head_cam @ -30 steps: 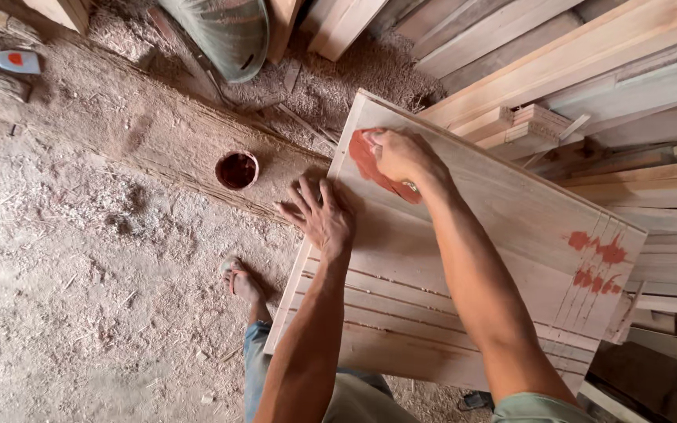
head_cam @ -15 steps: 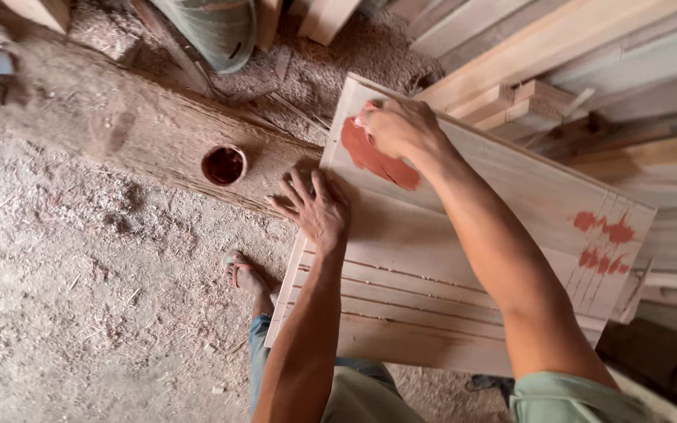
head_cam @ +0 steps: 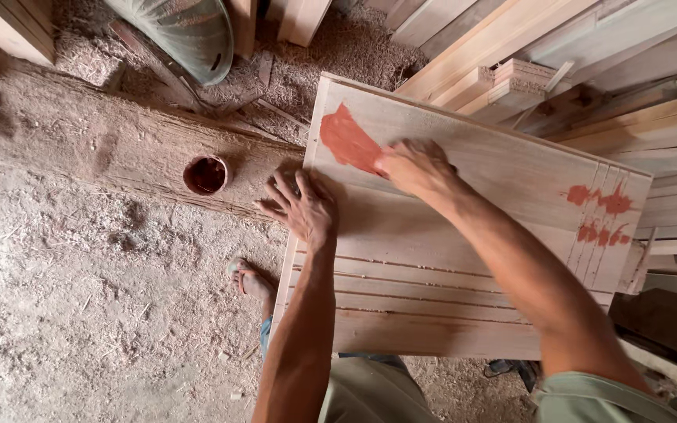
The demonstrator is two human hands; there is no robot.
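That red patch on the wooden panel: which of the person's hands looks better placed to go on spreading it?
Probably the right hand: it lies at the edge of the red patch. The left hand is spread flat at the wooden panel's near edge, apparently steadying it.

Open panel face: bare wood is left between the left hand (head_cam: 305, 205) and right hand (head_cam: 415, 166), and across the wooden panel (head_cam: 464, 258) towards its grooves.
Left of panel: sawdust floor (head_cam: 80, 313), interrupted by a small cup (head_cam: 205, 175).
Right and behind: passage is blocked by stacked planks (head_cam: 573, 70).
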